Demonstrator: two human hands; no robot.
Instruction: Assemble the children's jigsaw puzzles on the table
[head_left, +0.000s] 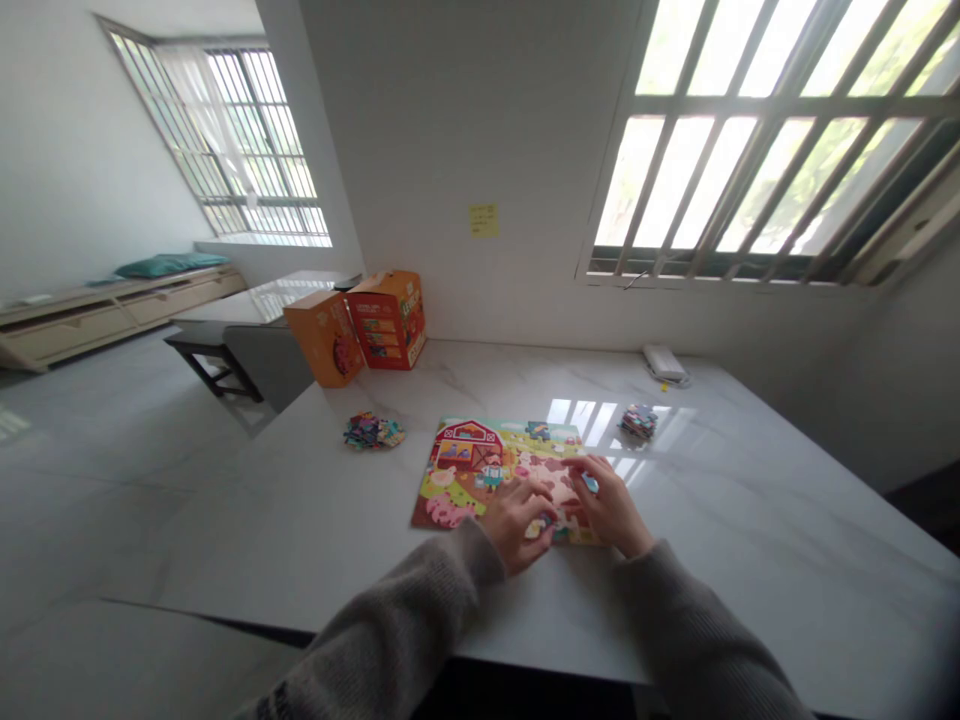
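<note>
The farm jigsaw [459, 474] looks light and stiff; hold its edges. Left hand [516, 522], right hand [606, 506]: fingers curved, can't tell if pinching.

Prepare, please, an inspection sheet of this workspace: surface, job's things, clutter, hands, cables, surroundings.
Surface: white, grey-veined, glossy table, reflecting window light.
Job's things: rectangular, multicoloured farm-picture puzzle; multicoloured puzzle-piece heap to its left; smaller multicoloured heap to its right.
Clutter: orange cardboard box and red-orange cardboard box, back left; white rectangular device, back right.
Hands: left hand and right hand over the puzzle; grip unclear.
Cables: thin white cable beside the device.
Surroundings: yellow paper note on white wall; barred window, right.
</note>
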